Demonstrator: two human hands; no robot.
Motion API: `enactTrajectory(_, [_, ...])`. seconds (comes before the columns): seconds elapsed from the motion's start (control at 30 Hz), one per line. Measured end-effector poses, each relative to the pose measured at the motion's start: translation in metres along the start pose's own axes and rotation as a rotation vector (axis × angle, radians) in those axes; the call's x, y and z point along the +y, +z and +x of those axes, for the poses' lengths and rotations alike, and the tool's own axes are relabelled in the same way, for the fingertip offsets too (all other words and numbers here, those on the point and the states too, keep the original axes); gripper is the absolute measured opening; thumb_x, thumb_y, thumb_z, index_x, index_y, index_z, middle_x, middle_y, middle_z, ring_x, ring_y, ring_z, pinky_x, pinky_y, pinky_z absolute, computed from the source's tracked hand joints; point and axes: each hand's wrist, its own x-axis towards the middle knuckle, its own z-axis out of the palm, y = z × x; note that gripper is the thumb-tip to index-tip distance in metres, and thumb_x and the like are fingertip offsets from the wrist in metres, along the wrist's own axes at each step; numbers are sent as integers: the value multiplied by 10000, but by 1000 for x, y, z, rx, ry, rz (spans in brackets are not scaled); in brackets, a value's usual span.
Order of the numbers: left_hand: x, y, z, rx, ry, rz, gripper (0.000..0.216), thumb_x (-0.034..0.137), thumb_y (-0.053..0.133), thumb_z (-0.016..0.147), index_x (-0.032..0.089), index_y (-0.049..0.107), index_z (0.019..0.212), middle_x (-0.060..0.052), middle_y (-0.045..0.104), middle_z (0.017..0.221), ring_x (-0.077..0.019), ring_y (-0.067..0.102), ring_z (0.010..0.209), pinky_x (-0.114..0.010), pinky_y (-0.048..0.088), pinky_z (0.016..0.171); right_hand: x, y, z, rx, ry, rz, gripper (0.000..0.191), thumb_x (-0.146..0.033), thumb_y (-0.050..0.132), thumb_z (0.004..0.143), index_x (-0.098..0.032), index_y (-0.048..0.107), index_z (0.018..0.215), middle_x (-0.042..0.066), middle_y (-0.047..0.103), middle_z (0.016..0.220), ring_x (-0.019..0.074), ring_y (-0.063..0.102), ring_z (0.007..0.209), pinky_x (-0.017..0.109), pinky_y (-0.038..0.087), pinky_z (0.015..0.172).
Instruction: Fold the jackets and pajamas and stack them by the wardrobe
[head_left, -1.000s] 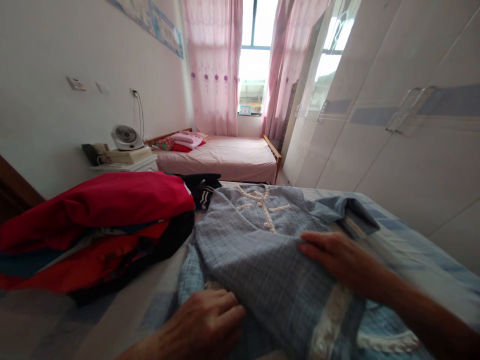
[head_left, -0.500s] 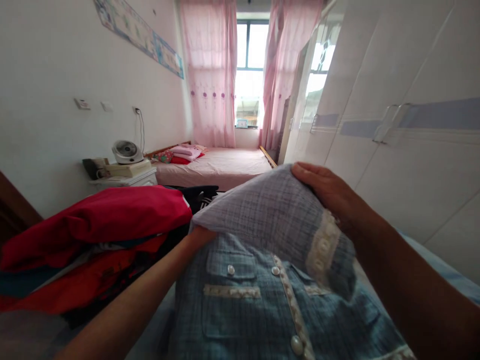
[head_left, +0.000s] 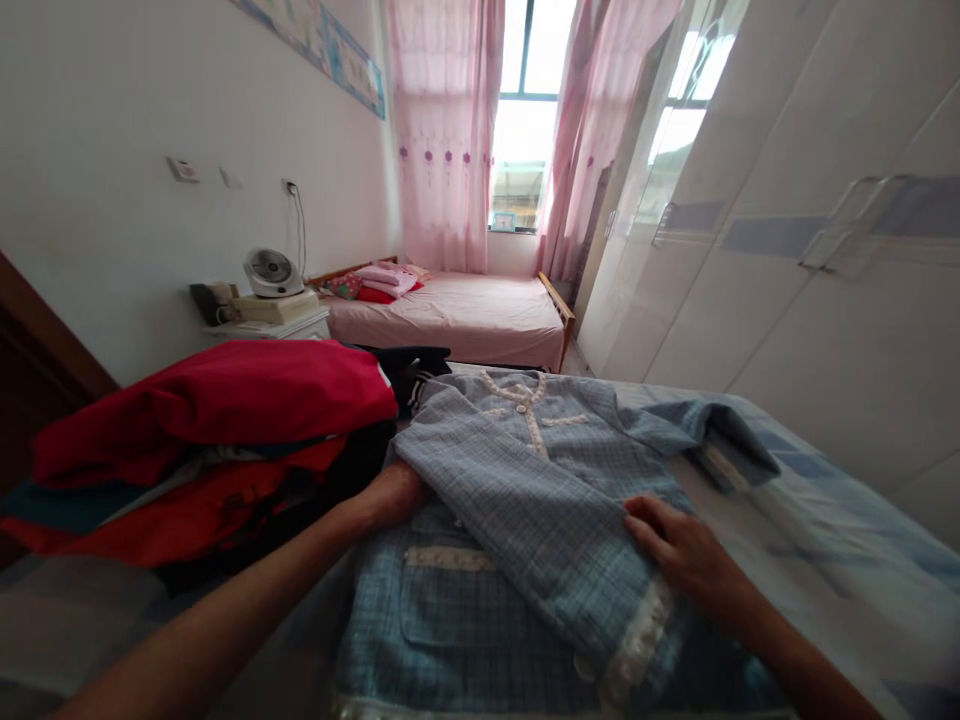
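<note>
A light blue plaid jacket (head_left: pixel 480 460) with white lace trim and pearl-like buttons lies spread front up on a bed. One sleeve is folded diagonally across its front. My right hand (head_left: pixel 671 545) pinches the edge of that folded sleeve above the lace cuff. On the other side, my left hand (head_left: pixel 401 492) is tucked under the sleeve near the shoulder, its fingers hidden by the cloth. The jacket's other sleeve stretches out to the right over the sheet.
A pile of clothes (head_left: pixel 217 400), with red on top and orange and black below, sits left of the jacket. Blue and white bedding (head_left: pixel 817 510) lies at right. Beyond are a pink bed (head_left: pixel 480 310), a fan (head_left: pixel 271 272) on a nightstand and white wardrobes (head_left: pixel 750 180).
The raised sleeve has come down flat across the jacket front. My right hand has lowered with it, and the view has tilted down, showing the collar and far sleeve.
</note>
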Motion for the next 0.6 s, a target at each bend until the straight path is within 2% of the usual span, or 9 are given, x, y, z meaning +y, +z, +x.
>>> enactTrajectory(0.07, [2,-8,-28,-20,-39,1,319,288,451,886,167,581,1150,-108,578,1220,-240,548,1119,-380,433,975,1,2,-14,134,-115,-206,253,-339,441,833,-191,608,952,90,668,975,239,637,867,372,482,780])
enactTrajectory(0.13, [3,-16,-61,3,-148,-10,390,278,386,872,138,562,1191,-128,546,1272,-256,504,1186,-391,381,1031,-6,8,-33,247,-311,-307,243,-297,453,849,-212,584,1036,89,639,1085,235,612,977,380,471,846])
enactTrajectory(0.17, [4,-19,-78,20,-215,-31,423,273,373,857,132,543,1217,-127,533,1292,-258,490,1202,-399,359,1048,-14,12,-42,258,-432,-323,241,-286,472,854,-222,569,1065,77,634,1105,222,594,1026,363,462,876])
enactTrajectory(0.27, [12,-29,-120,18,-379,-187,497,255,378,813,169,483,1292,-86,538,1302,-238,517,1176,-381,367,1038,-45,29,-65,159,-817,-311,278,-336,533,850,-215,547,1101,46,654,1085,179,552,1103,279,442,907])
enactTrajectory(0.37, [32,-39,-141,-126,-449,-499,612,264,406,788,166,359,1390,-90,562,1285,-243,548,1145,-373,418,991,-74,56,-75,107,-1035,-332,267,-317,501,887,-214,551,1128,13,667,1086,150,545,1099,254,414,913])
enactTrajectory(0.43, [50,-45,-147,-211,-430,-687,684,272,429,777,159,274,1434,-93,514,1342,-250,500,1206,-377,404,1008,-85,78,-78,118,-1063,-372,322,-365,483,894,-206,540,1168,23,655,1119,170,540,1092,294,400,915])
enactTrajectory(0.5, [67,-50,-152,-253,-377,-725,725,261,466,780,213,211,1457,-57,399,1439,-244,390,1299,-384,333,1064,-92,96,-78,146,-1010,-348,387,-424,477,880,-180,538,1174,54,648,1116,208,539,1077,342,390,905])
enactTrajectory(0.53, [74,-52,-155,-276,-346,-690,734,253,485,789,263,188,1460,-26,341,1474,-237,341,1329,-389,294,1086,-95,102,-77,151,-956,-311,330,-388,476,882,-177,560,1122,56,659,1061,212,554,1036,347,392,884])
enactTrajectory(0.6, [83,-50,-164,-313,-270,-567,793,228,547,779,358,149,1453,20,266,1506,-241,286,1356,-414,249,1105,-99,106,-74,147,-810,-228,153,-203,447,881,-190,594,920,30,660,858,182,587,856,317,407,787])
